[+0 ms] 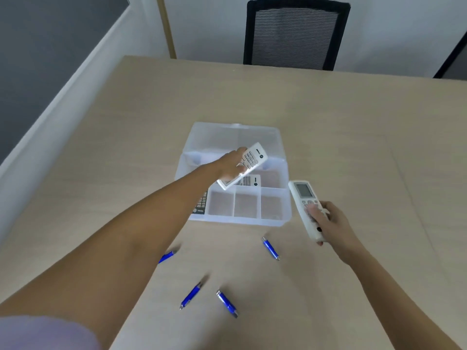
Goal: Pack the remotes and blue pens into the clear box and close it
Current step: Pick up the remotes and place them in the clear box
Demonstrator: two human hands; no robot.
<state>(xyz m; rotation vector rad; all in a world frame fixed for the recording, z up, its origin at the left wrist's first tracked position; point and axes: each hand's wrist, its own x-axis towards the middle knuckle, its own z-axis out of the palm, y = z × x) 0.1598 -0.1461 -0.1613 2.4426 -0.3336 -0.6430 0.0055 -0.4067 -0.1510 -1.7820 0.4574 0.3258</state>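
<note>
Pens first: four blue barrels with metal tips lie loose on the pale wood-grain table (pixel 328 127). Two sit nearest, pen one (pixel 191 295) and pen two (pixel 227 303); a third (pixel 271 248) lies farther right; a fourth (pixel 166 256) is partly hidden by the left forearm. Right hand (pixel 331 224) wraps a long white remote with grey display (pixel 307 208), held just right of the box. Clear box (pixel 275 218), frosted plastic with dividers, stands open, lid (pixel 235 135) laid back. Left hand (pixel 231 164) grips a slim white keypad remote (pixel 249 162), tilted over the box. Another remote (pixel 249 180) lies inside beneath it; a dark-keyed one (pixel 202 203) shows at the left wall. Black mesh chair (pixel 295 34) beyond.
</note>
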